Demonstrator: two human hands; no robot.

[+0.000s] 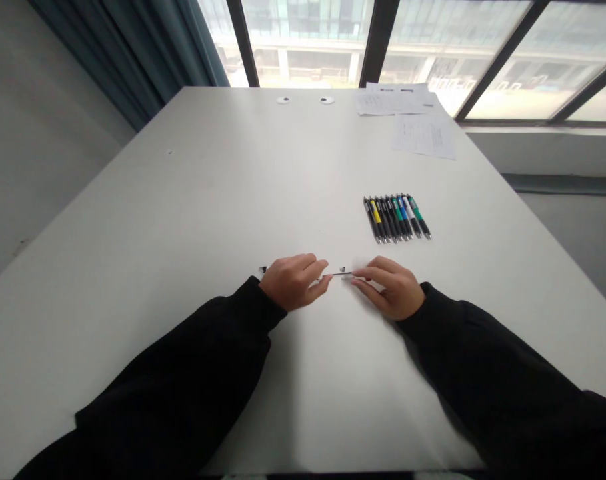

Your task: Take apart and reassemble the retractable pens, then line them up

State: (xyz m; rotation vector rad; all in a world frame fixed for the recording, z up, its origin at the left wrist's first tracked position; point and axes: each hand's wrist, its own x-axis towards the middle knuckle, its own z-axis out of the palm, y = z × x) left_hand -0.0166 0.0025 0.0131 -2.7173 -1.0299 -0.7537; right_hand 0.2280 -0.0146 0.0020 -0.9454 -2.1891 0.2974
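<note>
A thin dark pen refill (341, 273) stretches level between my two hands, low over the white table. One end runs in between the thumb and fingers of my left hand (297, 280), which is closed in a pinch. My right hand (389, 287) pinches the other end with its fingertips. Just beyond the refill lies a small silver and black pen part (343, 269). Another small black part (263, 269) shows past the left wrist, mostly hidden by the hand. Something thin and pale near the right fingertips is too blurred to name.
A row of several click pens (397, 219), with black, yellow, green, blue and white barrels, lies beyond my right hand. Printed papers (425, 137) rest at the table's far right corner. Two white oval pieces (283, 101) sit near the far edge of the white table (233, 180).
</note>
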